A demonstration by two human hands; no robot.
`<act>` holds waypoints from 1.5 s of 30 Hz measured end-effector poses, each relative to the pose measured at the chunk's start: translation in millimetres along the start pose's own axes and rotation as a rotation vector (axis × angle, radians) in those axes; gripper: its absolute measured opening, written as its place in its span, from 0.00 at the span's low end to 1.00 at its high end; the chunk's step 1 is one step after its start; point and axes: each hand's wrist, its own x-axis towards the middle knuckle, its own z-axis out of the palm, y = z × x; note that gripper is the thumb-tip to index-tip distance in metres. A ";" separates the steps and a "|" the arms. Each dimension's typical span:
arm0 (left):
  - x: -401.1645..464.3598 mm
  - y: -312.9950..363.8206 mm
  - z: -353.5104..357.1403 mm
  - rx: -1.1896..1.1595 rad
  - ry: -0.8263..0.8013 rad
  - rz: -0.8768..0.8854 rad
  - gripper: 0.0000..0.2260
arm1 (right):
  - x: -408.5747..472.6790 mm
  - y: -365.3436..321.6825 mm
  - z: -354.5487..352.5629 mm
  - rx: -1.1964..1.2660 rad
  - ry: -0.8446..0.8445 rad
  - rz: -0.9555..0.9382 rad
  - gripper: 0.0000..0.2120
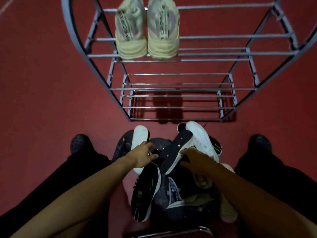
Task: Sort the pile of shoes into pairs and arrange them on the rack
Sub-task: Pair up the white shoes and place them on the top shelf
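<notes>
I am sitting over the pile of shoes (171, 177) on the red floor (42, 83), my knees to either side and the rack (180, 89) standing straight ahead, just beyond the far edge of the pile. One cream pair (147, 30) is already sitting side by side on the top shelf, heels toward me; the lower shelves are showing only bare bars. My left hand (143, 156) is reaching into the left of the pile, fingers curled round something dark at the heel of a white-soled shoe (139, 138); exactly what it is pinching I cannot tell, since the hand is covering it. My right hand (195, 159) is resting on a dark-soled shoe (176, 148) lying sole-up, thumb and fingers wrapping its near end, so I am judging it as gripped. That shoe's long axis is running away from me and slightly rightward, toe toward the rack, so lifting it forward should need little turning. A white chunky shoe (202, 140) is lying just beside it on the right, touching it. Nearer my body a black shoe with green marks (145, 191) is lying lengthwise. The right hand is nearer the dark-soled shoe; I am guessing its mate lies under my left.
</notes>
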 end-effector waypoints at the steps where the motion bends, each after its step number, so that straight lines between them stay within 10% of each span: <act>1: 10.1 -1.8 9.6 -0.015 -0.015 -0.018 0.21 | 4.9 7.7 6.5 0.013 -0.014 0.003 0.21; 14: 118.4 21.7 102.1 -0.168 -0.104 -0.227 0.55 | 62.5 75.2 59.3 0.678 0.197 0.216 0.23; 20: 122.4 4.9 105.7 -0.341 0.006 -0.192 0.48 | 72.1 84.7 60.8 0.741 0.276 0.205 0.13; 27: 93.1 -30.0 47.5 -1.271 -0.461 -0.337 0.22 | 73.1 72.7 50.9 0.840 0.426 0.061 0.22; 34: 63.0 -56.0 9.0 -1.226 -0.735 -0.440 0.30 | 63.0 48.0 35.1 0.624 0.265 -0.161 0.41; 40: 47.8 -67.6 4.7 -1.179 -0.787 -0.471 0.37 | 49.2 40.3 28.6 0.616 0.060 -0.149 0.21; 45: 51.7 -88.2 18.4 -1.378 -0.281 -0.584 0.33 | 44.3 47.4 54.5 0.761 0.199 0.063 0.10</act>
